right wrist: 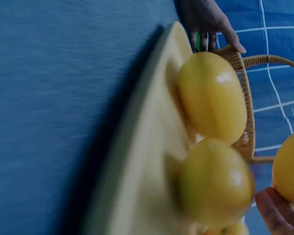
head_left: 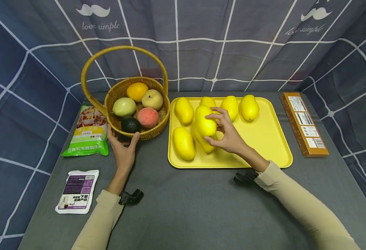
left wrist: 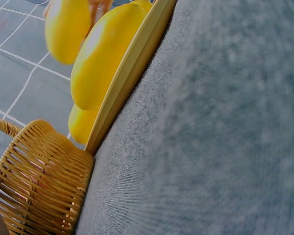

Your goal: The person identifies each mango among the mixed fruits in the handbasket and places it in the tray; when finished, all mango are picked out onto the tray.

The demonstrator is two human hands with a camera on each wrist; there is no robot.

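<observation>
In the head view my right hand (head_left: pixel 226 133) holds a yellow mango (head_left: pixel 205 121) between thumb and fingers, raised above the yellow tray (head_left: pixel 264 149). Below it, partly covered, lies another mango (head_left: pixel 205 144). Several more mangoes rest on the tray, one at the near left (head_left: pixel 184 143). My left hand (head_left: pixel 123 152) grips the near side of a wicker basket (head_left: pixel 156 133), thumb at the rim and fingers against the outer wall. Inside sit a red peach-like fruit (head_left: pixel 148 117), a dark green fruit (head_left: pixel 130 124) and several others. The left wrist view shows the held mango (left wrist: pixel 68 29) too.
Left of the basket lies a green food bag (head_left: pixel 89 133), with a white-and-purple pouch (head_left: pixel 77 191) nearer me. A brown box (head_left: pixel 304 125) stands right of the tray. The basket's tall handle (head_left: pixel 123 48) arches up before the checked cloth backdrop (head_left: pixel 198 24).
</observation>
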